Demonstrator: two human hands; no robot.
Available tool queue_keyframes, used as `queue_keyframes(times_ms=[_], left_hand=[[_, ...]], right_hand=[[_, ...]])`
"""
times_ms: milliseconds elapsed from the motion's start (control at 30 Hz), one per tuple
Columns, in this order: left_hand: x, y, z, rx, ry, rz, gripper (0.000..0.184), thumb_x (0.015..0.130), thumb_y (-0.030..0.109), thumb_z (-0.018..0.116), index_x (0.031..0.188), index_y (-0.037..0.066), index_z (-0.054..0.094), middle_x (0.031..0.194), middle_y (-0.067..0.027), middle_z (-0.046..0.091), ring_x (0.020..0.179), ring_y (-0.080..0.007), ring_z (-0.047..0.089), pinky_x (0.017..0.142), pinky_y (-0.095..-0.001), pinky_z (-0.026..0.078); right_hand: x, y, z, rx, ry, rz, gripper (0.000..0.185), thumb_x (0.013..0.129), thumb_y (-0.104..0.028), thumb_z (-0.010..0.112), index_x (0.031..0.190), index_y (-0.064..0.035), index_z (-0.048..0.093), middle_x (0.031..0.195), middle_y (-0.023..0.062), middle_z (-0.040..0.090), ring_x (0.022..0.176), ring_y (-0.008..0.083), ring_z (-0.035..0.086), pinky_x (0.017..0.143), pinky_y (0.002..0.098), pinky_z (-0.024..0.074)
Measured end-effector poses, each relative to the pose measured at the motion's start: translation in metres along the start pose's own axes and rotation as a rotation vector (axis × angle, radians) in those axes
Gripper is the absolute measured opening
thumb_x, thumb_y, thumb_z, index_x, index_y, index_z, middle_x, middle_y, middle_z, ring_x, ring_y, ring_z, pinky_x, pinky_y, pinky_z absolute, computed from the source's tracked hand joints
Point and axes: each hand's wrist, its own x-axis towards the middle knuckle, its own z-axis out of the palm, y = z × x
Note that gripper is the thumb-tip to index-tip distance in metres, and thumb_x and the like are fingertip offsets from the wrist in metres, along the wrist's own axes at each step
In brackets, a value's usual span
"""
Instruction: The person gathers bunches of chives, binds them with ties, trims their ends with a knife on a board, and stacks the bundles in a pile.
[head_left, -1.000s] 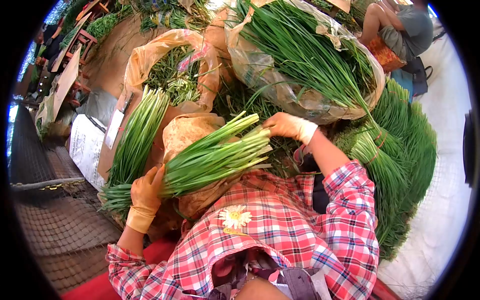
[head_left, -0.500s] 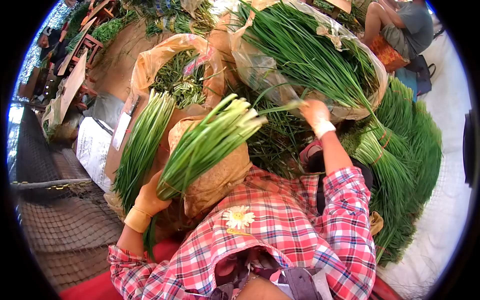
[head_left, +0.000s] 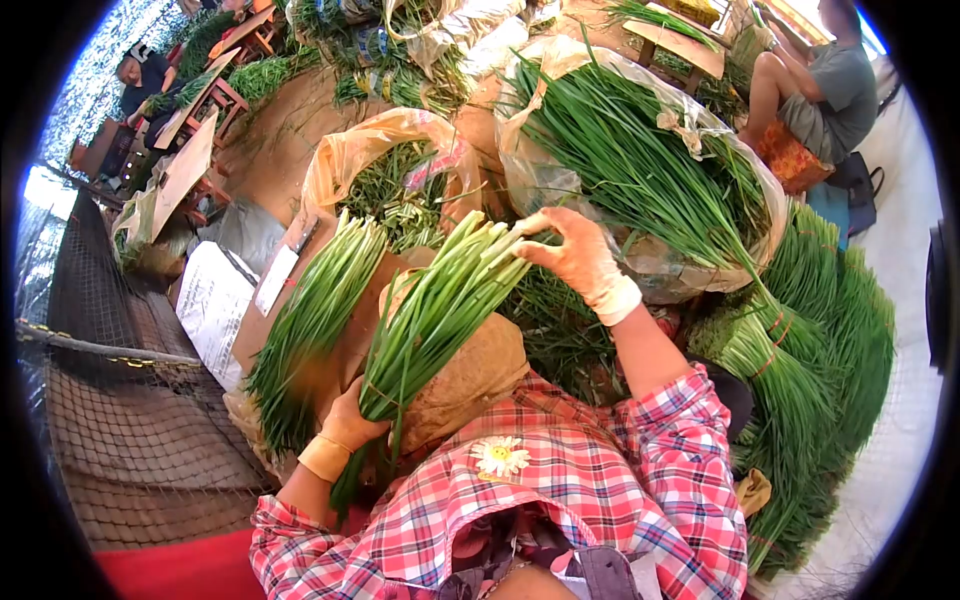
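A bundle of long green stalks [head_left: 440, 305] slants over my lap, pale ends up and to the right. My gloved left hand [head_left: 352, 418] is wrapped round its lower, leafy part. At the pale ends, my gloved right hand [head_left: 575, 255] pinches with thumb and forefinger at the stalk tips. A brown cloth-like bundle [head_left: 475, 375] lies under the stalks. To the left, another bunch [head_left: 318, 315] rests on a brown board [head_left: 255, 335], beside a knife [head_left: 303, 238].
An open plastic bag [head_left: 335, 170] holds cut scraps; a larger bag [head_left: 665, 280] holds long leaves. Tied bundles [head_left: 800, 400] lie at the right. A seated person [head_left: 835, 90] is at the upper right, another person [head_left: 150, 85] at the upper left. Netting [head_left: 150, 430] lies left.
My right hand has come back from the right, where it held a thin strand, to the stalk tips. The held bundle has tilted more upright. The whole view has shifted.
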Motion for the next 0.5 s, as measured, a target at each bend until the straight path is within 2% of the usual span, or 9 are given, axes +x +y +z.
queue_keyframes(times_ms=[67, 133, 200, 267, 300, 333, 400, 433, 500], left_hand=[[-0.003, 0.007, 0.003, 0.1, 0.045, -0.026, 0.075, 0.061, 0.027, 0.078, 0.126, 0.006, 0.046, 0.106, -0.0196, 0.062, 0.101, -0.0342, 0.06, 0.085, -0.037, 0.048], [-0.005, 0.016, 0.003, 0.115, 0.044, -0.046, 0.076, 0.061, 0.027, 0.078, 0.126, 0.007, 0.045, 0.107, -0.0205, 0.062, 0.102, -0.0358, 0.058, 0.085, -0.0385, 0.048], [-0.006, 0.017, 0.004, 0.08, 0.065, -0.023, 0.075, 0.062, 0.027, 0.077, 0.126, 0.007, 0.045, 0.108, -0.0207, 0.061, 0.102, -0.0372, 0.058, 0.085, -0.0398, 0.048], [-0.006, 0.01, 0.008, 0.037, 0.055, -0.031, 0.074, 0.062, 0.027, 0.078, 0.126, 0.007, 0.045, 0.108, -0.0208, 0.061, 0.103, -0.0374, 0.057, 0.084, -0.0401, 0.048], [-0.005, 0.006, 0.01, 0.0, 0.047, -0.035, 0.074, 0.063, 0.028, 0.078, 0.126, 0.008, 0.045, 0.108, -0.0209, 0.061, 0.103, -0.0376, 0.057, 0.084, -0.0405, 0.048], [-0.005, 0.004, 0.012, -0.004, 0.051, -0.041, 0.074, 0.063, 0.028, 0.078, 0.126, 0.008, 0.045, 0.108, -0.0209, 0.061, 0.103, -0.0376, 0.057, 0.084, -0.0405, 0.048], [-0.005, 0.003, 0.015, 0.022, 0.111, 0.013, 0.074, 0.063, 0.028, 0.078, 0.126, 0.008, 0.045, 0.107, -0.0208, 0.062, 0.101, -0.038, 0.058, 0.083, -0.0407, 0.048], [-0.005, 0.006, 0.014, 0.022, 0.111, 0.012, 0.074, 0.063, 0.028, 0.078, 0.126, 0.008, 0.045, 0.107, -0.0208, 0.062, 0.101, -0.038, 0.058, 0.083, -0.0407, 0.048], [-0.007, 0.014, 0.01, 0.051, 0.117, 0.004, 0.074, 0.063, 0.029, 0.078, 0.126, 0.009, 0.045, 0.104, -0.0207, 0.062, 0.099, -0.0383, 0.058, 0.082, -0.0407, 0.049]], right_hand=[[0.008, 0.009, 0.014, 0.044, 0.02, 0.068, 0.052, 0.067, -0.038, 0.079, 0.103, -0.0026, 0.063, 0.1, 0.0144, 0.065, 0.091, 0.0242, 0.062, 0.084, 0.0341, 0.0466], [0.012, 0.007, 0.014, 0.003, -0.238, 0.298, 0.055, 0.068, -0.04, 0.078, 0.107, -0.0049, 0.062, 0.101, 0.0132, 0.065, 0.093, 0.0246, 0.061, 0.083, 0.0344, 0.047], [0.009, 0.005, 0.016, -0.047, -0.283, 0.315, 0.058, 0.068, -0.041, 0.077, 0.113, -0.0083, 0.06, 0.101, 0.0121, 0.065, 0.093, 0.0253, 0.061, 0.082, 0.0357, 0.0474], [-0.001, 0.007, 0.021, 0.098, -0.05, 0.084, 0.06, 0.069, -0.042, 0.076, 0.116, -0.0103, 0.058, 0.101, 0.011, 0.064, 0.091, 0.0277, 0.061, 0.081, 0.0369, 0.0477], [-0.002, 0.009, 0.02, -0.161, -0.044, 0.064, 0.062, 0.066, -0.042, 0.075, 0.117, -0.0114, 0.057, 0.104, 0.0092, 0.063, 0.096, 0.0285, 0.059, 0.086, 0.0397, 0.0452], [-0.001, 0.007, 0.022, -0.16, -0.051, 0.061, 0.062, 0.066, -0.042, 0.075, 0.117, -0.0114, 0.057, 0.104, 0.0092, 0.063, 0.096, 0.0285, 0.059, 0.086, 0.0397, 0.0452], [-0.001, 0.002, 0.027, -0.541, 0.037, -0.32, 0.062, 0.063, -0.043, 0.075, 0.115, -0.0129, 0.058, 0.111, 0.0076, 0.06, 0.107, 0.0281, 0.053, 0.093, 0.0425, 0.0399], [-0.002, 0.003, 0.031, -0.589, -0.004, -0.309, 0.061, 0.062, -0.042, 0.075, 0.113, -0.0137, 0.059, 0.116, 0.0081, 0.057, 0.115, 0.0273, 0.047, 0.097, 0.044, 0.0349], [0.0, -0.003, 0.033, -0.626, -0.073, -0.285, 0.06, 0.062, -0.042, 0.075, 0.112, -0.0137, 0.06, 0.116, 0.009, 0.057, 0.116, 0.0267, 0.047, 0.097, 0.0437, 0.0346]])
